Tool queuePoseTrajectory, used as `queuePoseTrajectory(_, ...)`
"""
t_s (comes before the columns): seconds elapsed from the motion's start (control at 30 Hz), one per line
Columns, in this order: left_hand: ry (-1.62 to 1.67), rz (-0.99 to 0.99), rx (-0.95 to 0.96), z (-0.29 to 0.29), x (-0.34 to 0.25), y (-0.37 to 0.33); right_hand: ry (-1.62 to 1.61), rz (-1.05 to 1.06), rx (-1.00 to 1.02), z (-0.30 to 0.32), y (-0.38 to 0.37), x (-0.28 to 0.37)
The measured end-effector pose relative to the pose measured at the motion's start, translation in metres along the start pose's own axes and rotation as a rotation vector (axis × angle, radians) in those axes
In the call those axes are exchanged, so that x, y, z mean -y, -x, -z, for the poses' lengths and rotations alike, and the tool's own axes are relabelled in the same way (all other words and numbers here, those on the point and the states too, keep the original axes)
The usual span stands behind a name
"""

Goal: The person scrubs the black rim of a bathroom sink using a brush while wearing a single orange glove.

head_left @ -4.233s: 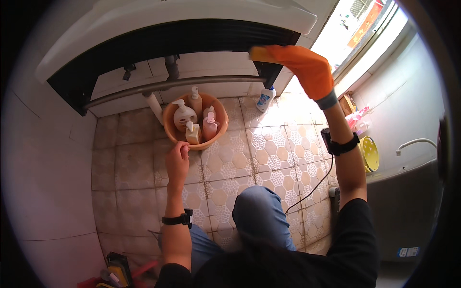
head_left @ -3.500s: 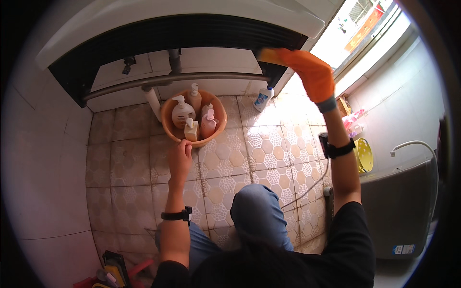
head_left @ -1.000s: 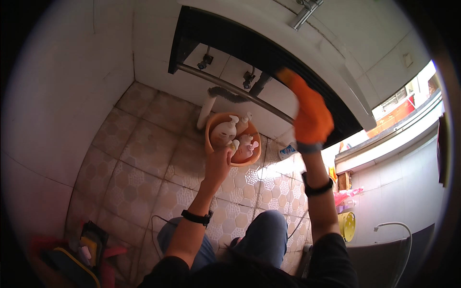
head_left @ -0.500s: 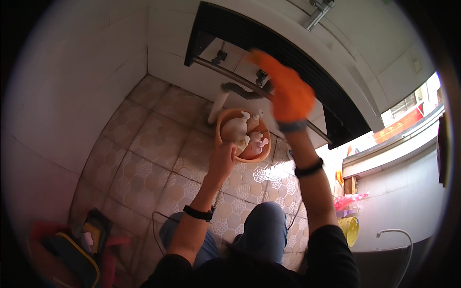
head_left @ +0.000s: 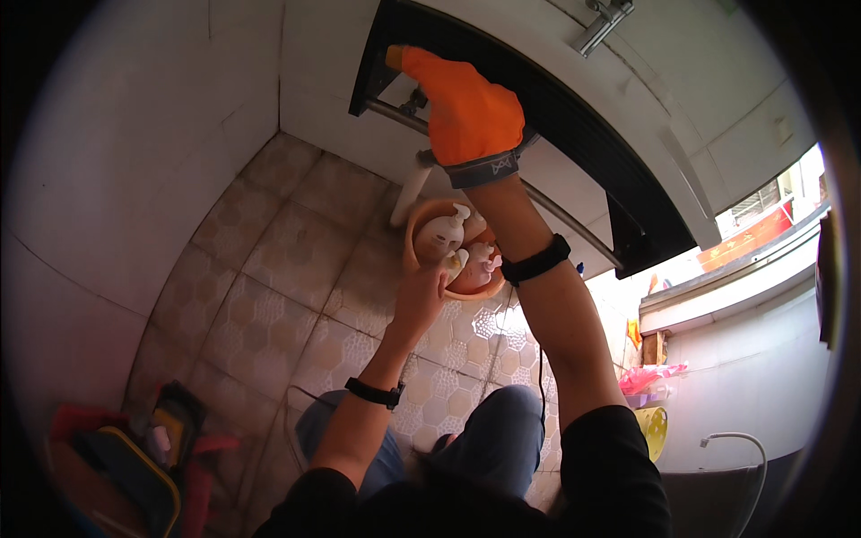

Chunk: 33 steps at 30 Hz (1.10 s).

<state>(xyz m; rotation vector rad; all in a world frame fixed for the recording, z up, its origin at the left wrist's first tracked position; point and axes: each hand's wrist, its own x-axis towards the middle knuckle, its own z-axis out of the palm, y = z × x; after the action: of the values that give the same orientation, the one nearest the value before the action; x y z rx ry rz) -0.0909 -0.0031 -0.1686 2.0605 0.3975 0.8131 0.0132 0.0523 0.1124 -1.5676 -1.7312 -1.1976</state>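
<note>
My left hand (head_left: 421, 296) is closed on the near left rim of an orange tub (head_left: 414, 229) on the floor. The tub holds white pump bottles (head_left: 441, 235) and a pinkish pump bottle (head_left: 480, 264). My right hand (head_left: 471, 117) is covered by an orange mitt with a grey cuff, its fingers hidden inside. The mitt lies across the black under-frame (head_left: 556, 143) of a white basin (head_left: 619, 99), reaching toward the frame's left end. Below the mitt runs a metal rail (head_left: 569, 215), partly covered by my right forearm.
A white drain pipe (head_left: 410, 197) stands left of the tub. A faucet (head_left: 603, 27) is above the basin. Red, black and yellow cleaning things (head_left: 148, 448) lie at lower left. A yellow basket (head_left: 653, 430) and a thin white spout (head_left: 749, 439) are at right.
My right hand in the orange mitt has moved left and farther up along the black frame. My forearm now covers part of the tub. My left hand stays at the rim.
</note>
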Motion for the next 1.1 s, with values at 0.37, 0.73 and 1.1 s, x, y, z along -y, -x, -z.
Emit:
queuePoseTrajectory(0.37, 0.065, 0.081, -0.106, 0.025, 0.010, -0.003, 0.094, 0.012, 0.163, 0.028, 0.001, 0.001)
queuePoseTrajectory(0.73, 0.004, 0.037, -0.091, 0.025, 0.001, -0.003, 0.092, -0.123, 0.050, 0.016, -0.007, 0.007)
queuePoseTrajectory(1.1, 0.027, -0.039, 0.003, 0.015, -0.017, -0.005, 0.005, -0.171, 0.111, -0.053, -0.015, 0.038)
